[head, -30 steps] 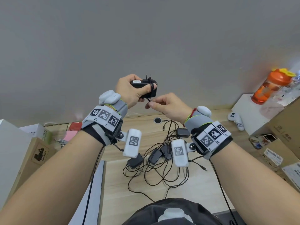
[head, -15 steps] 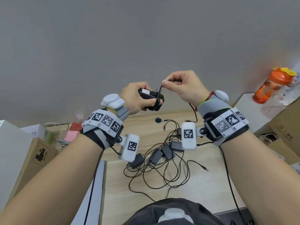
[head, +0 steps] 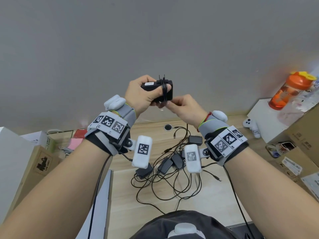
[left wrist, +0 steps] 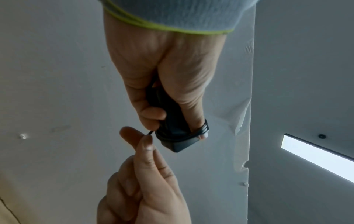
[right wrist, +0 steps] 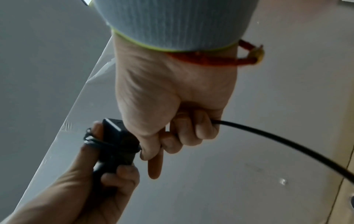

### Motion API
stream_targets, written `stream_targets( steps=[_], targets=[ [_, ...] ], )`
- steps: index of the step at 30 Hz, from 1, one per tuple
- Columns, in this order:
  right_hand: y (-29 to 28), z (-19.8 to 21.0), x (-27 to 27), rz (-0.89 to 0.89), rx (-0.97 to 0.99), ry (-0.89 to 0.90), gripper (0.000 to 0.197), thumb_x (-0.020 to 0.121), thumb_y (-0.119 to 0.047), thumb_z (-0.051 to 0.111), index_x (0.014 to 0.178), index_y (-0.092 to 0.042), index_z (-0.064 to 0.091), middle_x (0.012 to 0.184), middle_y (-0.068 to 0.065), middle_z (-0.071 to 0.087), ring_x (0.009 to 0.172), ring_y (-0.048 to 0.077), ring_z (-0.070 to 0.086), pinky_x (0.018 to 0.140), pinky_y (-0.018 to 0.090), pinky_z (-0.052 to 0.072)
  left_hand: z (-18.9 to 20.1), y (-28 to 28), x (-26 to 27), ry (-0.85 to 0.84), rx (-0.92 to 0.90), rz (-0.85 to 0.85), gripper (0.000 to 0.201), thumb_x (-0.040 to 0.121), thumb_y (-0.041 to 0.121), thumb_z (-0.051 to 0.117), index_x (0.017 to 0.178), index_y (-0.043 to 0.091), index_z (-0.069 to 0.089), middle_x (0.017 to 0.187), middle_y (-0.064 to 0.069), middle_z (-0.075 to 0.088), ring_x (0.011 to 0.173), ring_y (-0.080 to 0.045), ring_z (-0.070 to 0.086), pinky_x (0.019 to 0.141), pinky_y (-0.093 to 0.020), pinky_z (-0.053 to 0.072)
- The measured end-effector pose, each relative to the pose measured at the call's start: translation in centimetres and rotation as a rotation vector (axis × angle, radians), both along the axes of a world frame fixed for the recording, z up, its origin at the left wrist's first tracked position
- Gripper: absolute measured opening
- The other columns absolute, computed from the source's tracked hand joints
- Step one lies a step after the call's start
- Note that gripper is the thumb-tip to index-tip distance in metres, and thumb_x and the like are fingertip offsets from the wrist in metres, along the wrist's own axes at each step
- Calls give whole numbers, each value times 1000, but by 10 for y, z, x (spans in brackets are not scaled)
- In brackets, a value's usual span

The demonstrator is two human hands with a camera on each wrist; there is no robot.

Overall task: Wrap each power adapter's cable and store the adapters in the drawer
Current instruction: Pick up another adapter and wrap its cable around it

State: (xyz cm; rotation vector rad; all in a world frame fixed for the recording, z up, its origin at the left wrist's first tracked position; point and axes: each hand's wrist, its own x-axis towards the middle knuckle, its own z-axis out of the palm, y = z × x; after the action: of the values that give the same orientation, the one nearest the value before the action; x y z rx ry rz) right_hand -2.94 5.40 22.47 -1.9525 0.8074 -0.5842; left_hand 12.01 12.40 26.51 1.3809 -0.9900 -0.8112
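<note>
My left hand [head: 143, 94] grips a black power adapter [head: 168, 88] raised in front of the wall, thumb lying under several cable turns wound round the body. In the left wrist view the adapter [left wrist: 176, 136] shows those loops near its end. My right hand [head: 183, 107] sits just below the adapter and pinches its thin black cable [right wrist: 277, 139], which trails away to the right in the right wrist view. Several more black adapters [head: 165, 165] lie on the wooden desk [head: 124, 200] in a tangle of loose cables [head: 172, 190].
Cardboard boxes [head: 32, 166] stand at the left and another carton [head: 303, 135] at the right. An orange bottle [head: 290, 90] stands on a white box [head: 265, 121] beside a small white controller [head: 252, 126]. A round cable hole [head: 167, 127] is at the desk's back.
My right hand has swung from above the adapter down to below it, carrying the cable round for another turn. The left hand lifted the adapter slightly.
</note>
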Motion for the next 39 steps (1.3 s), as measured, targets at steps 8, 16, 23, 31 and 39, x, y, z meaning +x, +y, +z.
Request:
stream_targets(
  steps=[8,16,23,31,39],
  targets=[
    [10,3,5,64,-79,56,22,95,-32,62,89,-18,78,51,-8,27,46,8,24,47,17,22,-17,-6,23,-183,112,158,36,67,29,90,71,15,57,70,-7,65,56,-31,64,50,-35,58],
    [-8,23,-1,-7,-96,-18,11,87,-29,71,78,-25,76,76,1,75,71,3,60,79,30,51,-25,4,24,-477,238,56,32,66,33,89,77,18,63,69,-3,71,48,-15,63,46,-27,54],
    [-14,43,-14,-51,-72,-106,15,93,-12,65,94,3,69,67,-3,63,38,-5,49,41,6,36,-19,5,13,-343,231,-176,39,56,38,92,71,19,61,65,-2,67,55,-20,64,56,-32,56],
    [-17,21,-10,-91,-12,-88,31,100,-20,54,87,6,63,42,-16,41,41,1,34,46,14,29,-4,5,0,-163,91,-216,25,75,7,82,80,7,57,65,-14,63,46,-17,59,44,-23,48],
    [-5,-12,1,9,104,-13,29,101,-32,51,87,-18,71,56,-3,37,43,9,30,46,21,27,-6,-3,-1,77,17,-8,28,81,21,79,81,9,54,62,-8,66,46,-21,55,45,-23,45]
  ],
)
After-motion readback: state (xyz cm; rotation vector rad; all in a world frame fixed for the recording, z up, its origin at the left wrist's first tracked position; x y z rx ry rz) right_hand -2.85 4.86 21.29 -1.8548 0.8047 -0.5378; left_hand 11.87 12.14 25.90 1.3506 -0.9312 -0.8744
